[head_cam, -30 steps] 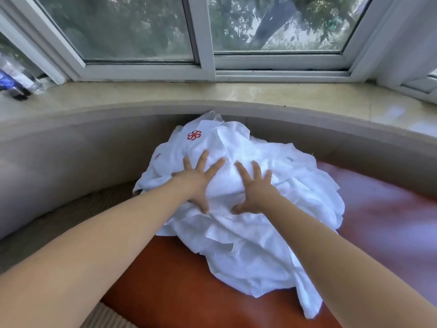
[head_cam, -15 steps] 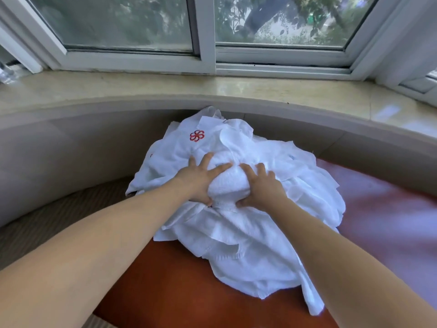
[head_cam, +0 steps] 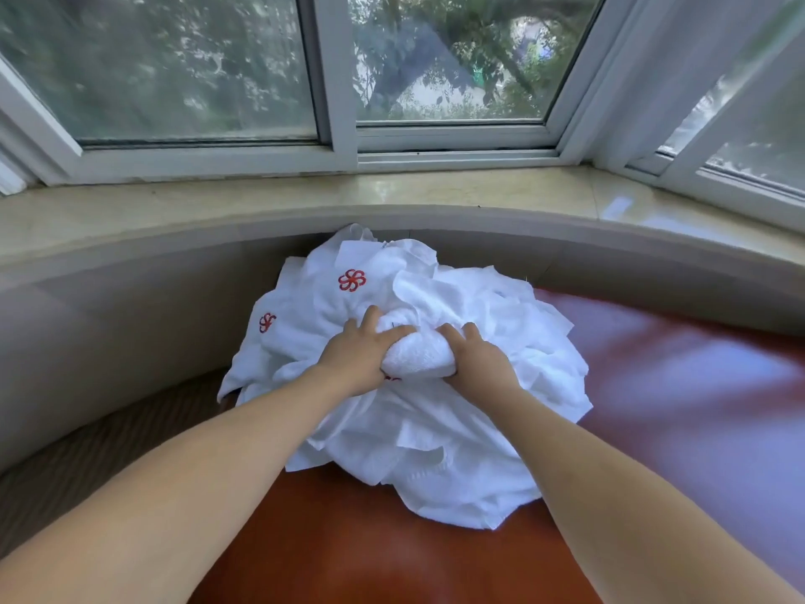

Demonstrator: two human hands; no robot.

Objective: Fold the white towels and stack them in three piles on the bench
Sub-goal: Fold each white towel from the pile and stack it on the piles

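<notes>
- Heap of crumpled white terry towels sits on the glossy red-brown cushioned bench, pushed back against the curved beige wall under the sill. None folded, no stacks visible.
- Left hand and right hand both on top of the heap, fingers curled, clamping one bunched-up wad of white towel between them.
- Left thumb lies over the wad's top; right fingers hook over its far side. Wad is touching the heap underneath.
- Red flower-shaped embroidered logo faces up on a towel near the back of the heap; a second red logo shows on the left flank, partly folded.
- Right half of the bench is bare, with a pale window glare.
- Polished beige stone window sill runs behind; white-framed bay window above it, trees outside.
- Striped tan carpet shows left of the bench.
</notes>
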